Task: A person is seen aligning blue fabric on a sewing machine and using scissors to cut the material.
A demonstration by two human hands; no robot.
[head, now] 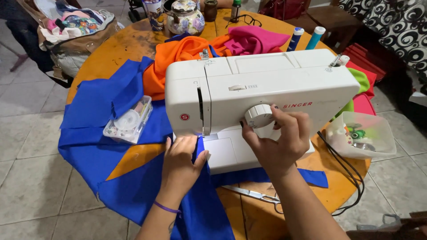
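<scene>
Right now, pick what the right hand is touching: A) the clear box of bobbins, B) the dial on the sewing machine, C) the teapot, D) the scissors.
B: the right hand has its fingers on the round dial on the front of the sewing machine, while the left hand presses the blue cloth.

Needle hidden behind left hand point(180, 162)

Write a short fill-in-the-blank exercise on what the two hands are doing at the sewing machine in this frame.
1. The right hand grips the round ____ on the front of the white sewing machine.
2. The left hand presses flat on the ____ fabric by the needle.
3. A pair of ____ lies on the round wooden table below the right forearm.
4. The clear lidded box sits to the ____ of the machine.

Missing words: dial; blue; scissors; left
</scene>
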